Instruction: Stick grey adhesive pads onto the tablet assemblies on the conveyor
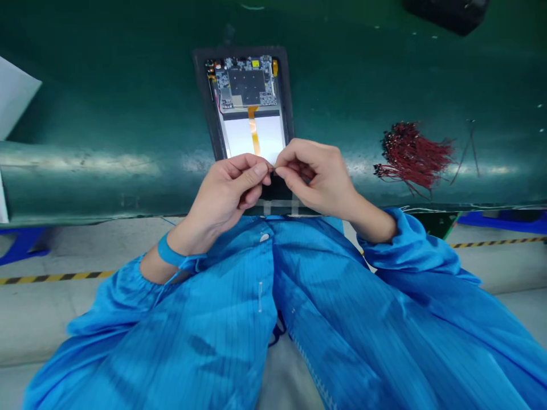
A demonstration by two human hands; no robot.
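Observation:
My left hand (233, 191) and my right hand (318, 173) meet fingertip to fingertip over the near end of an opened tablet (291, 114). Both are closed in a pinch. Between the tips is something tiny and dark that I cannot make out. The tablet lies in a dark frame, its circuit board (247, 85) uppermost at the far end. An orange ribbon cable (253, 131) runs from the board across a bright white panel (271, 130). A thin red wire (219, 103) curves at the board's left side. My hands hide the tablet's near end.
Right of the tablet lies a heap of red-and-black wired parts (416, 156), with a couple of loose wires (471, 149) beside it. A black object (448, 12) stands at the far right. White sheets (15, 97) lie at left on the green mat (106, 114).

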